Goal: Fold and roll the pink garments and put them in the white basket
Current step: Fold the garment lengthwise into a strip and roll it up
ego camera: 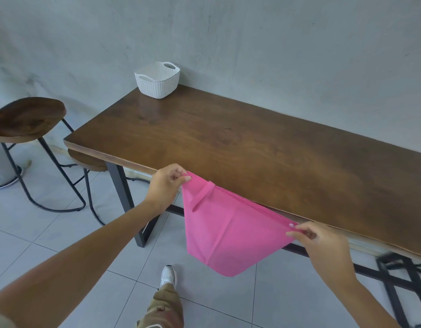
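Observation:
A pink garment (pixel 226 230) hangs in the air just in front of the wooden table's (pixel 252 147) near edge, folded so it sags to a rounded point below. My left hand (pixel 168 183) pinches its upper left corner. My right hand (pixel 320 242) pinches its upper right corner, lower and closer to me. The top edge is stretched taut between the two hands. The white basket (pixel 157 80) stands at the table's far left corner against the wall and looks empty from here.
Two wooden stools with black metal legs, one (pixel 27 119) standing free at the left and another (pixel 86 159) tucked under the table's left end. A grey wall backs the table. My leg and white shoe (pixel 168 276) are on the tiled floor below the garment.

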